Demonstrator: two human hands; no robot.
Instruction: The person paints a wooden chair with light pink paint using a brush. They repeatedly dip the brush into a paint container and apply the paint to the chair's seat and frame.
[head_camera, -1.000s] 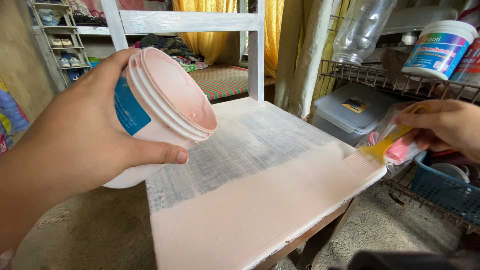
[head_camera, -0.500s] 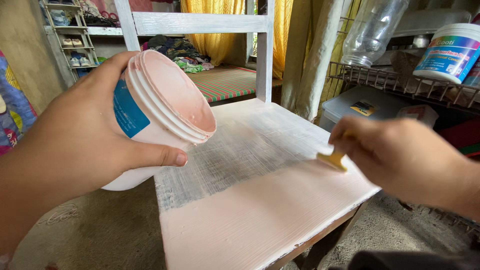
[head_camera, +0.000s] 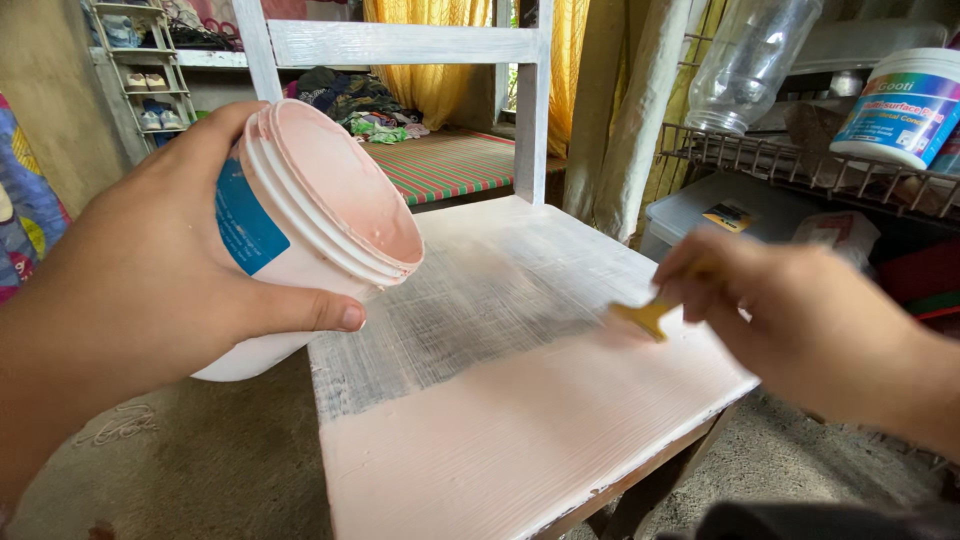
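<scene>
Pink paint covers the chair seat's (head_camera: 520, 430) near half. Left hand (head_camera: 150, 280) fingers clamp the blue-labelled tub (head_camera: 300, 230); right hand (head_camera: 800, 320) fingers clamp the brush (head_camera: 645, 315). White labelled tub (head_camera: 900, 105) stands on the rack (head_camera: 760, 165).

Soft, even daylight; source at 12 o'clock, behind the yellow curtains (head_camera: 425, 60), which glow. No hard shadows. Faint sheen on the wet pink chair seat (head_camera: 520, 430). Right hand (head_camera: 800, 325) at 3 o'clock motion-blurred; left hand (head_camera: 150, 280) at 9 o'clock sharp. Wide-angle stretch at the edges; verticals lean outward.
</scene>
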